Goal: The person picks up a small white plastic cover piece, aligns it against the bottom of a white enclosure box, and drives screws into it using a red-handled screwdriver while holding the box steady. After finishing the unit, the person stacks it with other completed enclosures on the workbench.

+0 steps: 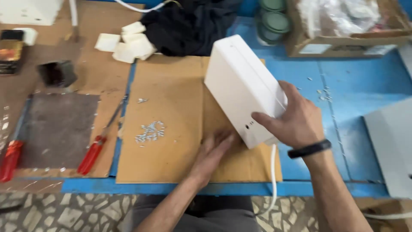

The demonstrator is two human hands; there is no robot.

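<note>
The white box [240,88] sits tilted near the middle of the scene, propped on one lower edge over the brown cardboard sheet [171,124], its long face leaning up toward twelve o'clock. The right hand [296,120] is wrapped around the box's near end at about four o'clock, thumb across the face beside two small dark holes, fingers curled over the far side. The left hand [216,148] lies flat and open on the cardboard at six o'clock, fingertips tucked under the raised edge, gripping nothing. A white cord [274,172] drops from the box past the tabletop [343,86] edge.

Out at nine o'clock from the box, a scatter of small screws [150,131] glints on the cardboard, and further along lies a red-handled screwdriver [96,150]. White foam pieces [128,43] and a dark cloth [189,25] sit up at eleven and twelve o'clock.

The risk, as I read it: only one hand truly holds that box, so it could slip and drop onto the left fingers. The hanging cord could snag, and a sliding box might sweep those loose screws off.
</note>
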